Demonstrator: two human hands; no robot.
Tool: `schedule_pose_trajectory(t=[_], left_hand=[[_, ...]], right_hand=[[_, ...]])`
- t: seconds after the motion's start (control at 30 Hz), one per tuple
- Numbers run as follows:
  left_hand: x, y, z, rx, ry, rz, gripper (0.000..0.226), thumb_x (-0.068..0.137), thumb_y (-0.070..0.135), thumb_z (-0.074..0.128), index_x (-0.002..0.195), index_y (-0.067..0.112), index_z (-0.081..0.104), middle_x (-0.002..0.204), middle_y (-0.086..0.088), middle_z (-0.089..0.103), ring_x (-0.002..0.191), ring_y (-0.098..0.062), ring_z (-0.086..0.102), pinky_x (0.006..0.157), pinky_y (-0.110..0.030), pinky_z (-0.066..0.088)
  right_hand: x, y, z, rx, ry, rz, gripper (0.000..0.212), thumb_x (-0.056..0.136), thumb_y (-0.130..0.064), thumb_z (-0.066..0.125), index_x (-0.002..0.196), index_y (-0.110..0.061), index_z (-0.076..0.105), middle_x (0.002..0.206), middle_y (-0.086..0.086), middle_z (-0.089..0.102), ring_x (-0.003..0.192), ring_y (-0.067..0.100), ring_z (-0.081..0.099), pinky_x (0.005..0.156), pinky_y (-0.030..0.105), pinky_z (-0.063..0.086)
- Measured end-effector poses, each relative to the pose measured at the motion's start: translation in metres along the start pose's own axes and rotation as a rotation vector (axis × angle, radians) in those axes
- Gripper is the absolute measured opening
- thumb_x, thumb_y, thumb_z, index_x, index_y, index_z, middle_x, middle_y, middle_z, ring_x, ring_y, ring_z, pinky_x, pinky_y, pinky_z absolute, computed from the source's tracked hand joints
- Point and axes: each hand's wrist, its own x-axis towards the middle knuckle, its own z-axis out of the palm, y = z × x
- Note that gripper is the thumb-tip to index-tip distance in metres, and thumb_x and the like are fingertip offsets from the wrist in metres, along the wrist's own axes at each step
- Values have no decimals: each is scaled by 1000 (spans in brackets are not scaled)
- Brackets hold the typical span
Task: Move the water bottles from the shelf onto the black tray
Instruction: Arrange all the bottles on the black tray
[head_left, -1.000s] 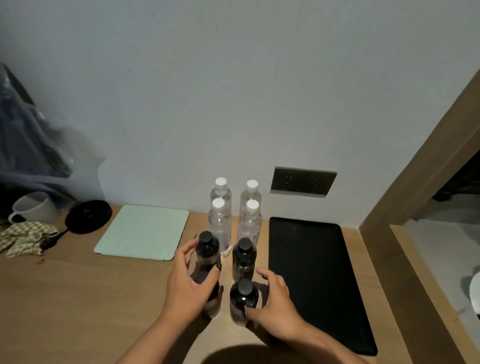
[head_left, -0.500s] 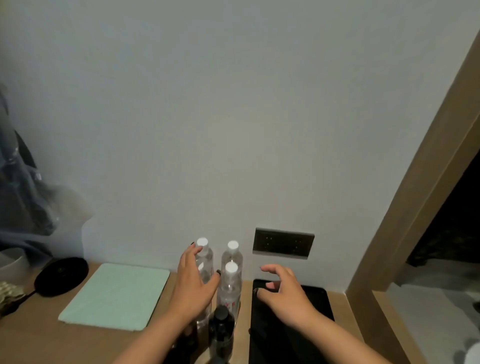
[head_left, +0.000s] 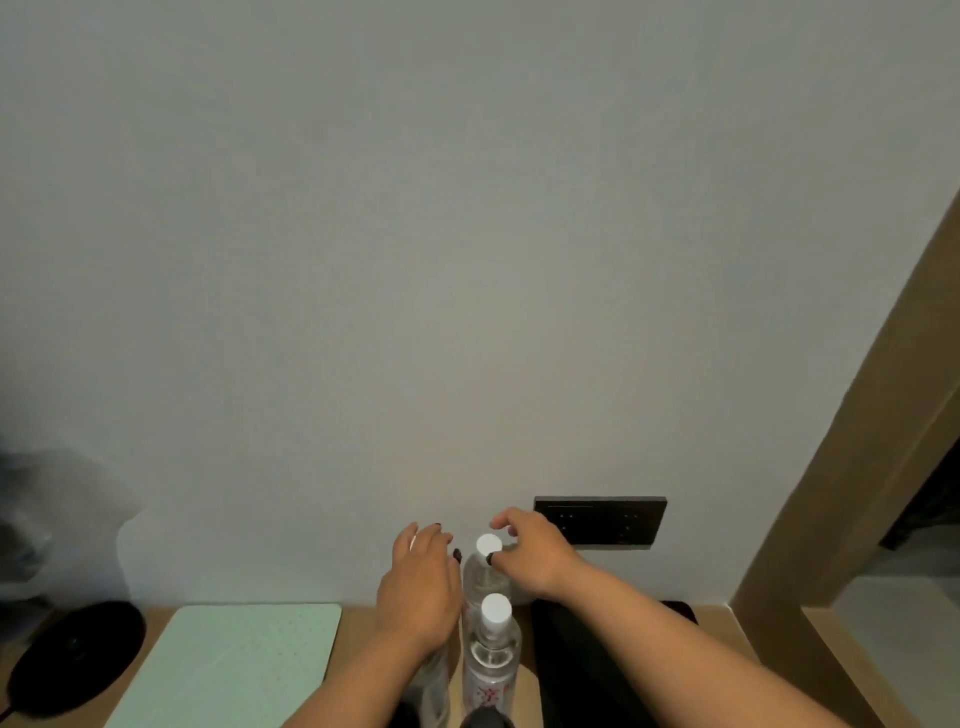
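- Head view: two clear plastic water bottles with white caps are seen upright on the light wooden shelf (head_left: 358, 623), the far bottle (head_left: 485, 564) directly behind the near bottle (head_left: 491, 657).
- The right hand (head_left: 530, 558) is curled around the far bottle's cap and neck; whether it is gripped cannot be told.
- The left hand (head_left: 421, 587) is laid over another bottle just left, fingers loosely bent; its hold cannot be told.
- The flat black tray (head_left: 582, 670) is seen just right of the bottles, partly under the right forearm.
- A pale green mat (head_left: 234, 660) lies to the left.
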Motion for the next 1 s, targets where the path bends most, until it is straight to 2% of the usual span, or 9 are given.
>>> schedule_pose_trajectory(t=[0.13, 0.23, 0.27, 0.43, 0.57, 0.67, 0.83, 1.0], left_hand=[[7, -2, 1, 70, -52, 8, 47, 101, 30, 27, 146, 20, 25, 158, 5, 16, 147, -22, -3, 111, -37, 33], [13, -5, 2, 82, -72, -3, 48, 100, 27, 28, 148, 18, 22, 159, 5, 13, 147, -23, -1, 112, -37, 32], [13, -6, 2, 70, -72, -8, 49, 100, 26, 28, 148, 18, 22, 159, 5, 12, 146, -24, 1, 112, -37, 32], [12, -6, 2, 9, -74, -45, 52, 96, 18, 34, 147, 17, 22, 158, 6, 9, 138, -27, 23, 107, -37, 35], [13, -8, 1, -2, -61, -60, 60, 91, 7, 39, 147, 18, 22, 154, 2, 18, 132, -26, 33, 102, -35, 39], [13, -11, -1, 6, -33, -99, 55, 94, 13, 40, 146, 17, 23, 144, -6, 33, 124, -25, 44, 97, -34, 42], [12, -9, -6, -17, -23, -147, 48, 98, 22, 39, 144, 13, 27, 142, -12, 39, 123, -29, 48, 98, -35, 41], [10, -9, -4, 1, -12, -138, 47, 97, 20, 39, 142, 13, 30, 142, -12, 42, 122, -30, 51, 96, -38, 43]], right_hand=[[13, 5, 21, 141, 10, 64, 30, 80, -10, 61, 109, -18, 59, 105, 0, 61, 102, 17, 59, 85, 22, 44], [17, 9, 30, 172, 65, 53, 19, 79, -13, 66, 95, -21, 59, 97, -3, 63, 90, 11, 57, 69, 15, 43], [17, 10, 31, 167, 90, 49, 17, 80, -15, 67, 93, -21, 59, 96, -3, 63, 89, 12, 57, 67, 15, 42], [19, 21, 35, 145, 176, 57, 11, 85, -20, 61, 95, -17, 63, 96, 3, 67, 89, 19, 62, 78, 33, 52], [10, 29, 29, 166, 227, 20, 8, 87, -17, 56, 94, -16, 61, 94, 5, 66, 88, 21, 60, 78, 36, 51], [1, 36, 9, 185, 243, -38, 16, 87, -13, 56, 101, -20, 61, 100, 4, 66, 92, 20, 60, 80, 32, 48], [-17, 60, -42, 105, 95, -204, 33, 88, -11, 58, 115, -30, 59, 113, -6, 65, 104, 9, 60, 94, 26, 48], [-26, 86, -72, -1, 16, -187, 35, 90, -10, 54, 120, -27, 56, 118, -3, 62, 109, 12, 58, 96, 32, 49]])
